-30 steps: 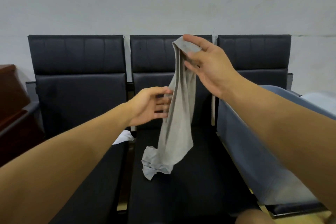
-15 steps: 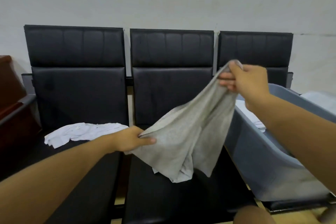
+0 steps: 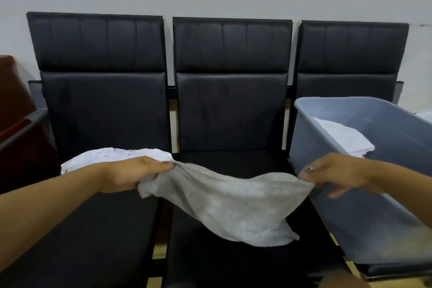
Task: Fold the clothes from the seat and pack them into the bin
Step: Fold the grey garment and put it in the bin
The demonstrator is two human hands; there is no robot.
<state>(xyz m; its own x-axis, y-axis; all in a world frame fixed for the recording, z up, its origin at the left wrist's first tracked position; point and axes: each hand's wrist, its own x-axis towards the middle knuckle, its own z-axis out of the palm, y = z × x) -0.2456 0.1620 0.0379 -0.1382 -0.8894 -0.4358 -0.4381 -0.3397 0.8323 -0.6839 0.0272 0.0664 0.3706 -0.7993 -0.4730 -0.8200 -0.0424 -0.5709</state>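
White garment (image 3: pixel 112 156): lies crumpled on the left seat (image 3: pixel 93 229), behind my left wrist.
Left hand (image 3: pixel 135 175): my fingers grip the left edge of the grey garment (image 3: pixel 224 201).
Grey garment: stretched between my hands above the middle seat (image 3: pixel 233 161), sagging toward me.
Right hand (image 3: pixel 334 174): pinches the right edge.
Bin (image 3: pixel 350 199): on the right seat, folded white cloth (image 3: pixel 343 138) inside.

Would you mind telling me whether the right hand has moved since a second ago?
Yes. The right hand, pinching the grey cloth garment, has dropped from the black chair backrests to seat level, beside the grey plastic bin.
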